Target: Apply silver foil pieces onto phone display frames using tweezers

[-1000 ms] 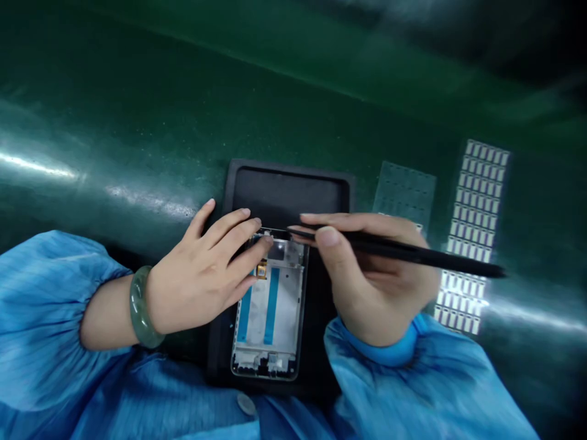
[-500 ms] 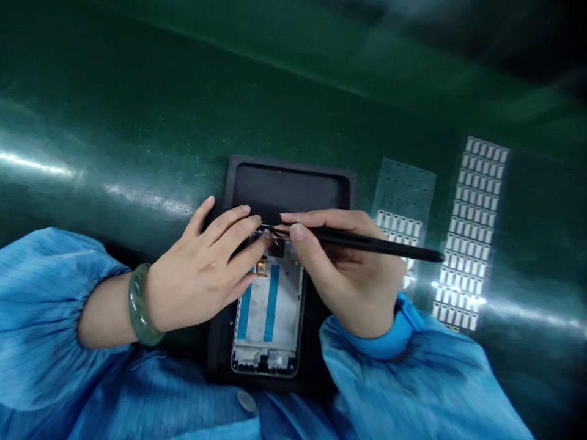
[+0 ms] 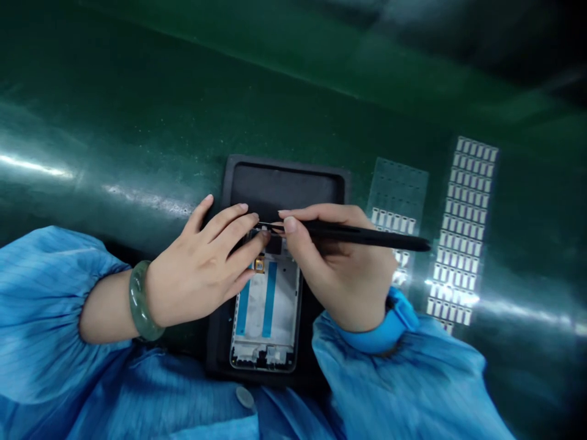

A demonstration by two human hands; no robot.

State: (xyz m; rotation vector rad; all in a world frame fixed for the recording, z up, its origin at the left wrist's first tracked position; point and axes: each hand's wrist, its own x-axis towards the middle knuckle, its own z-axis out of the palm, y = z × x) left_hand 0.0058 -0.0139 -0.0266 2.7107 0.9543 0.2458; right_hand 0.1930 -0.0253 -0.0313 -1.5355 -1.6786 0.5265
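Observation:
An opened phone frame [image 3: 285,305] with blue adhesive strips and a small gold connector [image 3: 259,264] lies in a black tray [image 3: 288,186]. My left hand [image 3: 208,260] is spread over the phone's upper left edge, its fingers stretched out and holding nothing. In my right hand [image 3: 342,263] is a pair of black tweezers [image 3: 367,236], gripped between thumb and fingers. The tweezers' tips point left to the top of the phone, close to my left fingertips. My fingers partly hide the phone's top end, and whether the tips pinch anything I cannot tell.
To the right lie two clear sheets bearing rows of small white stickers: a partly used sheet [image 3: 398,183], half behind my right hand, and a longer, fuller sheet [image 3: 463,229]. The green tabletop [image 3: 137,122] reflects light at both sides.
The right hand and its tweezers have shifted slightly left, and the tweezers lie a little flatter. The left hand is almost unmoved. The view has shifted slightly.

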